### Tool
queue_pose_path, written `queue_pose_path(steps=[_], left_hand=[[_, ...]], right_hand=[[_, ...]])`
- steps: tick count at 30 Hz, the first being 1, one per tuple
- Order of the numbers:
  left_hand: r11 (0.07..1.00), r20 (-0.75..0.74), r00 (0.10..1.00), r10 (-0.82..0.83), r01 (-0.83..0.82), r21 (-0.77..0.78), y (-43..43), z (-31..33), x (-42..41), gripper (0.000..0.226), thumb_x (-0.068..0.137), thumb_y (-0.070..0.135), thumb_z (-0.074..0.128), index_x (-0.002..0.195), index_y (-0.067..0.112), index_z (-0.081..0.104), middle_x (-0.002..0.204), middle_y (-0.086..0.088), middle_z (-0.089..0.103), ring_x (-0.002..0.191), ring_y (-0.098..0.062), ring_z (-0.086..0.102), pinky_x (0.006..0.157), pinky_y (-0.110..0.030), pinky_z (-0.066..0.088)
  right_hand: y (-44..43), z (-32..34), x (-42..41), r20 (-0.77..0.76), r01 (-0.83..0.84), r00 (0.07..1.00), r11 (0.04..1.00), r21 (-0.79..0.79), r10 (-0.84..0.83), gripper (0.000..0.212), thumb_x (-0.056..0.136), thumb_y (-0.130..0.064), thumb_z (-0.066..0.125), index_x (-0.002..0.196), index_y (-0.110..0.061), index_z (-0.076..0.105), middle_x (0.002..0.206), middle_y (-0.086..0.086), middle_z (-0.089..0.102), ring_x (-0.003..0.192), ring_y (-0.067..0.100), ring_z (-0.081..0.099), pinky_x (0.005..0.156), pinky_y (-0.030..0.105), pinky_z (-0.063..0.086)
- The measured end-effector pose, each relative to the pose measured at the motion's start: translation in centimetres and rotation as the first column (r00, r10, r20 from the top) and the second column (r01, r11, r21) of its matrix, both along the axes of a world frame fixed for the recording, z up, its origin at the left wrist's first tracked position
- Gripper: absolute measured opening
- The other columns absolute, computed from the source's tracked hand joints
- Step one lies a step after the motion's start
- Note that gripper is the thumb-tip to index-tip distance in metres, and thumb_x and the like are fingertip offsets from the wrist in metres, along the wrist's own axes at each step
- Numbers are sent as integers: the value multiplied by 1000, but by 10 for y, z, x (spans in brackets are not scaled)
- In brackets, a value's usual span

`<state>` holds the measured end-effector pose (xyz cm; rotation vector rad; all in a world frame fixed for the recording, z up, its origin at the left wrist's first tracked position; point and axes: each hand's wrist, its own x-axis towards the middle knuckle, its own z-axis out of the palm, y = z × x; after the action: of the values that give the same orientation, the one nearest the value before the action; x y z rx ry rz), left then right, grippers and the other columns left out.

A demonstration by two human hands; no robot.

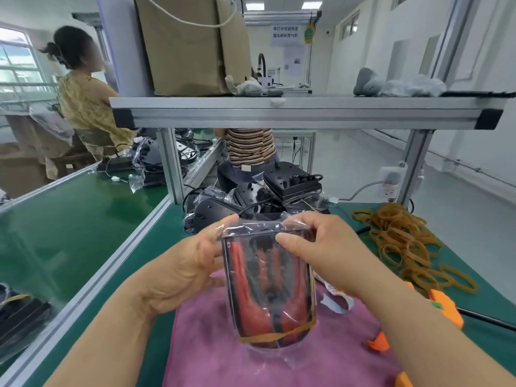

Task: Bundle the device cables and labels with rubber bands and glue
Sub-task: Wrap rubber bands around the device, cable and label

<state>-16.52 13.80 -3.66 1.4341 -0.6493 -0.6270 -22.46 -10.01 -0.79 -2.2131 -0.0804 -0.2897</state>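
Two hands are closed on the top edge of a clear bag held upright over the green bench (83, 219).

Largest to smallest: a pink cloth (279, 358) lies beneath; the clear plastic bag (269, 289), packed with red and black cables, is banded near its bottom by a rubber band (275, 336); loose rubber bands (405, 241) are heaped to the right. The left hand (192, 263) and right hand (326, 247) each pinch the bag's mouth. Judged advice: the flap should be folded flat and tight, trapped air pressed out, before a second band is fetched.
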Motion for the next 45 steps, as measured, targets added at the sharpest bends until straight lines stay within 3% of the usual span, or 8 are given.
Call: queue_pose_path(steps=[3,7,11,19,23,31,37,45], left_hand=[[987,110,990,90,-103,120,-1,3,-4,117,52,67,85,151,33,30,143,4,56,131,-19,55,104,-46,48],[933,269,938,217,-280,225,-10,4,-9,102,58,43,83,149,34,36,123,10,70,114,-11,66,105,-39,47],[908,309,920,241,-326,262,-14,1,-14,106,55,41,86,148,41,35,111,13,74,101,-10,71,98,-39,51],[893,425,889,172,-322,313,-22,8,-18,106,59,45,87,148,50,30,123,5,68,112,-9,65,104,-41,48],[901,464,874,148,-312,300,-27,10,-20,100,61,41,90,148,28,41,139,14,56,128,-8,54,111,-47,40],[901,537,830,150,-339,271,-28,8,-24,87,61,46,88,129,71,40,118,15,69,109,-7,65,95,-30,51],[896,494,856,153,-332,297,-31,6,-25,85,60,51,87,130,70,41,107,11,69,96,-10,71,91,-41,57],[901,523,842,129,-320,293,-38,10,-27,70,61,54,87,123,49,56,118,17,69,108,-3,66,98,-42,50]], right_hand=[[9,-4,-7,67,13,998,1000,-26,-11,19,82,-41,70,98,-32,68,90,-14,69,84,-1,62,73,12,47],[16,-5,-14,56,-5,998,997,-82,9,29,79,-41,71,106,-31,67,101,-11,67,96,6,61,90,32,48],[17,0,-18,-5,-67,998,985,-157,66,35,78,-41,74,110,-32,64,105,-14,65,96,4,60,91,30,48],[26,29,-14,70,-89,992,966,-244,109,22,82,-47,64,99,-34,65,99,-15,59,94,-3,54,83,14,43],[44,38,-2,-30,-97,995,931,-352,93,39,79,-52,65,64,-17,65,56,-9,58,56,7,52,57,28,46],[51,49,10,-31,-18,1000,810,-587,-1,4,70,-18,55,71,-18,59,69,-1,59,65,19,56,50,26,38],[29,55,2,9,-29,999,894,-446,37,25,78,-5,55,82,-30,59,82,-12,54,79,13,55,72,38,53],[31,47,-3,-51,-262,963,962,73,266,31,74,14,51,75,-13,67,70,-3,71,64,3,67,68,20,58]])
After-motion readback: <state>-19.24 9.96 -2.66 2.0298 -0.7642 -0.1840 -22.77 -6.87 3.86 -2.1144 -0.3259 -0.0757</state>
